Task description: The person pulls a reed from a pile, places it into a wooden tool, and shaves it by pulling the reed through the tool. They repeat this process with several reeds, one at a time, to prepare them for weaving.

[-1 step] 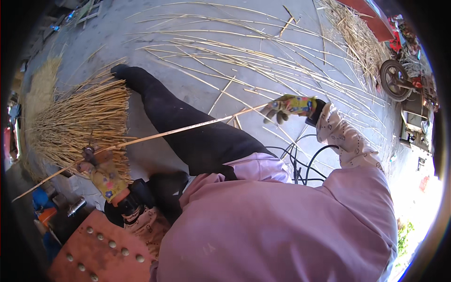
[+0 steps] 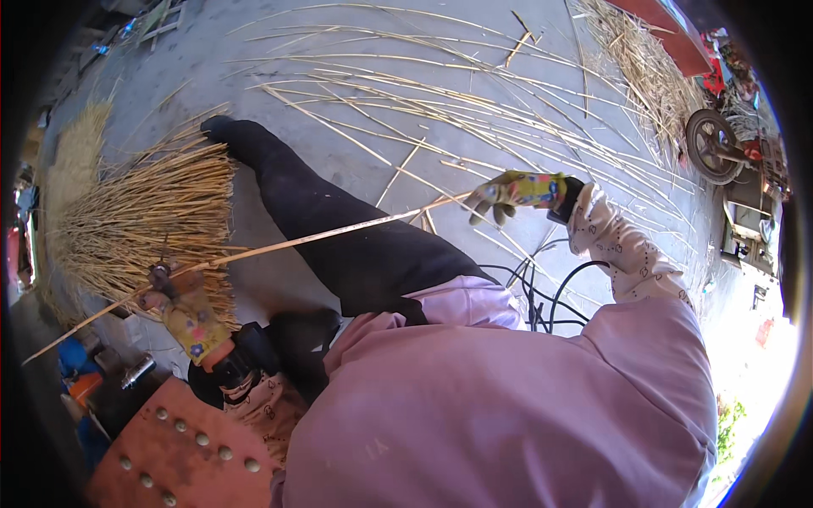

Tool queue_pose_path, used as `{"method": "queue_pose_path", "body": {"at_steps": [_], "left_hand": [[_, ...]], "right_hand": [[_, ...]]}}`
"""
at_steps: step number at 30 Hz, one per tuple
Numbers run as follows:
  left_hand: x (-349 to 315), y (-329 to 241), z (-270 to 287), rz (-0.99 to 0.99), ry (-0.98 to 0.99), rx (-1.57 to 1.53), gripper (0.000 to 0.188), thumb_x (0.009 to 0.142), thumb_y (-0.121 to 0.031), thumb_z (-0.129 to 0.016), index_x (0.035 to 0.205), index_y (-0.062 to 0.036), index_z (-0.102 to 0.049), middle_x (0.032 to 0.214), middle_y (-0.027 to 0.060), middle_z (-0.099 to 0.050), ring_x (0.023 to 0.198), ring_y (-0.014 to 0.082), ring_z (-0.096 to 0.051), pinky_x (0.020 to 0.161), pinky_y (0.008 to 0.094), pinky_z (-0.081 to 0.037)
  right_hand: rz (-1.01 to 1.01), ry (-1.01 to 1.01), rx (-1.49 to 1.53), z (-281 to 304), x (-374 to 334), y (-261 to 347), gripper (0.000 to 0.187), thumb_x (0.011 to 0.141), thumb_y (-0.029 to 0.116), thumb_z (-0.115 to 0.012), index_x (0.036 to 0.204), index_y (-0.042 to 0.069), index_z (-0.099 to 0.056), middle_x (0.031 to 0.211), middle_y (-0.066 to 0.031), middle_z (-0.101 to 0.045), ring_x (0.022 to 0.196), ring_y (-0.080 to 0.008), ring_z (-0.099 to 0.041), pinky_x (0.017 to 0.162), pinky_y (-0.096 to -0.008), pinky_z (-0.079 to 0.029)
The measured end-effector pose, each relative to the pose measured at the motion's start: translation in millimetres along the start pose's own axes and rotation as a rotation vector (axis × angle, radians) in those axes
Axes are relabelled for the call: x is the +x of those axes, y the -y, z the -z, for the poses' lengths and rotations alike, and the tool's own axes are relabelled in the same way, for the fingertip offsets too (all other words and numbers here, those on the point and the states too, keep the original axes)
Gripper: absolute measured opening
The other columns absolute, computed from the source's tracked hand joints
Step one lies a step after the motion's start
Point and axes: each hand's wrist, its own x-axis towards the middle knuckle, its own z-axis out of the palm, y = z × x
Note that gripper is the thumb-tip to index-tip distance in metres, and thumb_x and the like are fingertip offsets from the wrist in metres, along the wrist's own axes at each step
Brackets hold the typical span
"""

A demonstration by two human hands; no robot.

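A long pale stalk (image 2: 339,230) runs slantwise from the lower left, across my black trouser leg, up toward the right. My left hand (image 2: 182,309), in a yellow flowered glove, is closed around it near its thinner left part. A small dark piece (image 2: 159,274) shows by those fingers; its kind I cannot make out. My right hand (image 2: 517,196), in a matching glove with grey fingers, is closed at the stalk's right end, its fingers slightly blurred. Behind my left hand lies a thick bundle of stalks (image 2: 161,212), its cut ends facing right.
Many loose stalks (image 2: 457,106) lie across the grey floor ahead. A straw heap (image 2: 635,72) and a wheel (image 2: 711,146) are at the far right. Black cables (image 2: 550,296) loop beside my right side. A red studded board (image 2: 182,449) is at lower left, near a metal flask (image 2: 138,372).
My right hand has shifted slightly left with the stalk's end. My left hand stays where it was.
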Motion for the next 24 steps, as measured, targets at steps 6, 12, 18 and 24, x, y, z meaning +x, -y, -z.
{"method": "queue_pose_path", "body": {"at_steps": [6,12,18,24], "left_hand": [[3.5,-2.3,-1.5,0.014,-0.017,0.023,0.016,0.080,-0.025,-0.051,0.091,-0.0167,-0.060,0.095,0.0061,-0.058,0.087,0.0226,-0.050,0.079,0.0427,-0.038],[-1.2,-0.8,-0.2,0.021,-0.083,0.042,0.016,0.081,-0.026,-0.050,0.091,-0.0176,-0.059,0.097,0.0061,-0.058,0.088,0.0228,-0.050,0.079,0.0430,-0.038],[2.6,3.7,5.0,0.016,-0.044,0.056,0.018,0.082,-0.027,-0.048,0.094,-0.0181,-0.059,0.099,0.0059,-0.057,0.090,0.0233,-0.050,0.078,0.0437,-0.038],[1.5,8.4,-8.0,-0.039,-0.164,0.025,0.019,0.084,-0.027,-0.046,0.097,-0.0175,-0.058,0.103,0.0054,-0.056,0.092,0.0250,-0.049,0.078,0.0440,-0.037]], "right_hand": [[0.097,0.290,-0.136,-8.8,11.0,-6.8,0.053,0.071,0.035,-0.064,0.106,-0.003,-0.053,0.096,-0.0138,-0.059,0.077,-0.0142,-0.059,0.055,-0.0201,-0.044],[-0.171,0.189,-0.453,3.1,-8.7,-33.7,0.031,0.069,0.017,-0.064,0.093,-0.001,-0.060,0.088,-0.0091,-0.061,0.081,-0.0172,-0.059,0.064,-0.0243,-0.046],[0.417,0.153,0.135,-9.9,39.5,-4.2,0.031,0.076,0.019,-0.062,0.100,-0.001,-0.057,0.093,-0.0140,-0.059,0.075,-0.0163,-0.060,0.069,-0.0271,-0.048],[0.148,0.175,-0.209,-4.3,39.4,-6.0,0.034,0.067,0.014,-0.064,0.099,0.002,-0.059,0.088,-0.0141,-0.061,0.072,-0.0152,-0.058,0.061,-0.0269,-0.046]]}}
